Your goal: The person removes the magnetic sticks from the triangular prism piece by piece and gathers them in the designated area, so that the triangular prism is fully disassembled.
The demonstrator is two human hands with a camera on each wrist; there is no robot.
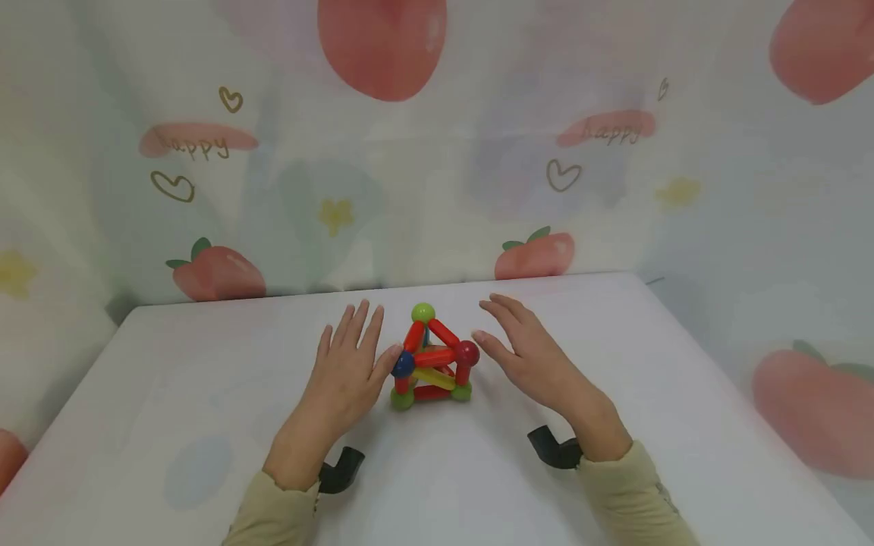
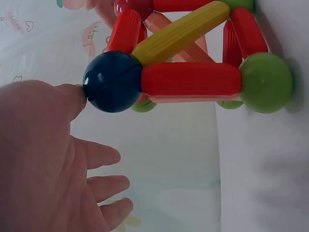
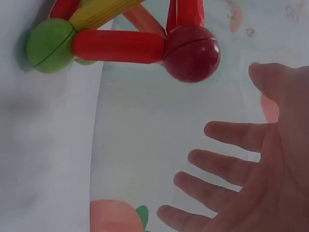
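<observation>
A structure of toy building rods and balls stands on the white table, with red rods (image 1: 435,357), a yellow rod (image 2: 183,31) and green balls (image 3: 50,46) at its base. Its top ball (image 1: 423,312) is light green. My left hand (image 1: 348,371) is beside it with fingers spread, the thumb tip right at the dark blue ball (image 2: 113,81). On the other side my right hand (image 1: 539,360) hovers with fingers extended, a gap between its thumb and the dark red ball (image 3: 192,53). Neither hand grips anything.
The white table (image 1: 205,379) runs back to a fabric backdrop (image 1: 437,189) printed with fruit, hearts and the word happy. Black curved pieces, one at the left wrist (image 1: 341,470) and one at the right wrist (image 1: 553,449), stick out inward.
</observation>
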